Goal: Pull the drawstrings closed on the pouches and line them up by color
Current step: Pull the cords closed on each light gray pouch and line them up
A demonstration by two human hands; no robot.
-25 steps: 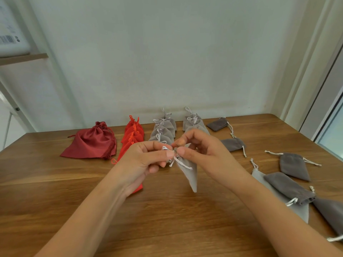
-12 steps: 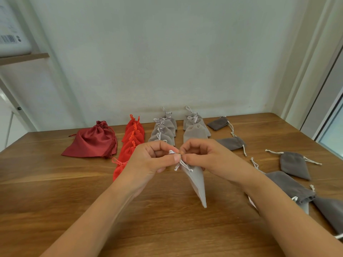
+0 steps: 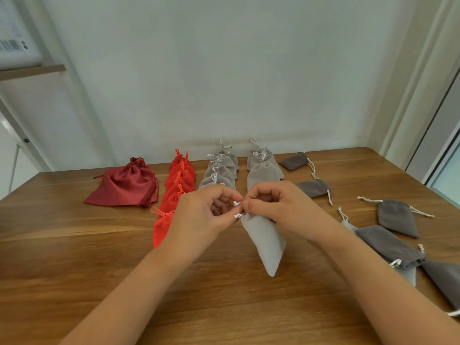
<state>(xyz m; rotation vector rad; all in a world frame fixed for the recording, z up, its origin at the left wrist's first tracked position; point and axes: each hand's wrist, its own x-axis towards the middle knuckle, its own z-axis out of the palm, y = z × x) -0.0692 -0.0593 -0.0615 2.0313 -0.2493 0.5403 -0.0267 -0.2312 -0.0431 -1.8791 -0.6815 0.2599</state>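
A light grey pouch [image 3: 267, 241] hangs above the table, its gathered mouth up between my hands. My left hand [image 3: 201, 215] pinches the white drawstring ends [image 3: 237, 209] at the pouch's mouth. My right hand [image 3: 278, 205] pinches the pouch's neck from the right. Behind them lie rows of closed pouches: orange-red ones [image 3: 178, 185], light grey ones [image 3: 220, 168] and a second light grey row [image 3: 262, 165].
A large dark red satin pouch [image 3: 124, 185] lies at the back left. Dark grey pouches lie loose on the right: [image 3: 295, 160], [image 3: 312, 188], [image 3: 397, 216], [image 3: 388, 245]. The wooden table [image 3: 74, 257] meets a white wall at the back.
The held pouch has swung lower and rightward, and its mouth has drawn tighter. Both hands have stayed close together at the cords.
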